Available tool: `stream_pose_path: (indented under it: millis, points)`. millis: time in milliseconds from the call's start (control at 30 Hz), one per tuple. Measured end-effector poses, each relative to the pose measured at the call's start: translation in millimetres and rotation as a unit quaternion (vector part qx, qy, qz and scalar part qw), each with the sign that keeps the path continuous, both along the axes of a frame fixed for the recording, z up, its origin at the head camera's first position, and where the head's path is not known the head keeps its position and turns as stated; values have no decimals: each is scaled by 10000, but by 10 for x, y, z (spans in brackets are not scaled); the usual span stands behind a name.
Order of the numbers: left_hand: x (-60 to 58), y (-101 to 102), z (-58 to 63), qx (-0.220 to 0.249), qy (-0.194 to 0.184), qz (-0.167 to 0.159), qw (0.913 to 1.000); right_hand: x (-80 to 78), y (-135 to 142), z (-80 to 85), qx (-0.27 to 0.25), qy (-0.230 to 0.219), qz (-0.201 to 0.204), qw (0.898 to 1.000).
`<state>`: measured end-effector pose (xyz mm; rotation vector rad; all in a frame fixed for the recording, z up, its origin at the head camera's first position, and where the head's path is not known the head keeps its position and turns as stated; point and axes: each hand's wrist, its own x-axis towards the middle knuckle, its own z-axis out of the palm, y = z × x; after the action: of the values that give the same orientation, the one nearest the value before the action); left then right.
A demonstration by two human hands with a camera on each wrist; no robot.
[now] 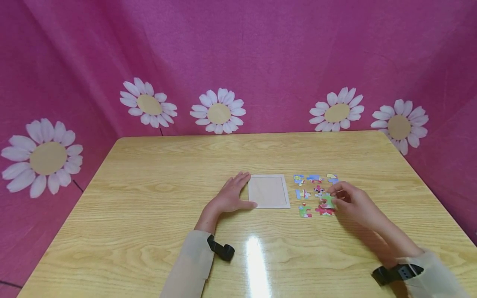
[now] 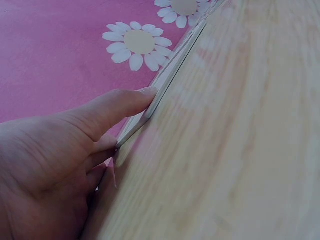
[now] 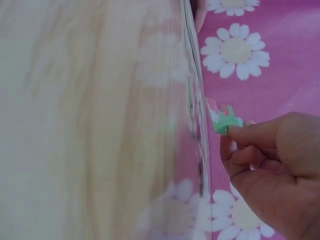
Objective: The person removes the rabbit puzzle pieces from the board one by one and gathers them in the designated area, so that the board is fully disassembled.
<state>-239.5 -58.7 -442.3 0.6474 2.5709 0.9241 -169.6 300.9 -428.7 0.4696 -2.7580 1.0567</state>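
Observation:
My right hand (image 1: pixel 355 205) pinches a green puzzle piece (image 1: pixel 328 201) between thumb and fingertips, just above the other pieces. In the right wrist view this puzzle piece (image 3: pixel 224 120) stands tilted off the table, green with a pink and white patch. My left hand (image 1: pixel 232 196) lies at the left side of a pale wooden puzzle tray (image 1: pixel 269 206), fingers stretched to its upper left corner and thumb on the lower left one. The left wrist view has the left thumb straight against the edge of the tray (image 2: pixel 162 92); the other fingers are partly hidden.
Several loose puzzle pieces lie in rough rows right of the tray, among them a sunflower piece (image 1: pixel 298 178), a face piece (image 1: pixel 319 191) and a red piece (image 1: pixel 324 210). The wooden table (image 1: pixel 149 248) ends at a pink curtain (image 1: pixel 261 62) with daisies.

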Motion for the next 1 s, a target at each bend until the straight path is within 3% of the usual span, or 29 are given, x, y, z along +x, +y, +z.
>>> stream_pose_path:
  millis: [400, 1000]
  points:
    - [5, -1, 12, 27, 35, -5, 10000, 117, 267, -45, 31, 234, -135, 9996]
    - [2, -9, -3, -32, 1, -23, 10000, 85, 368, -103, 344, -214, -167, 9990]
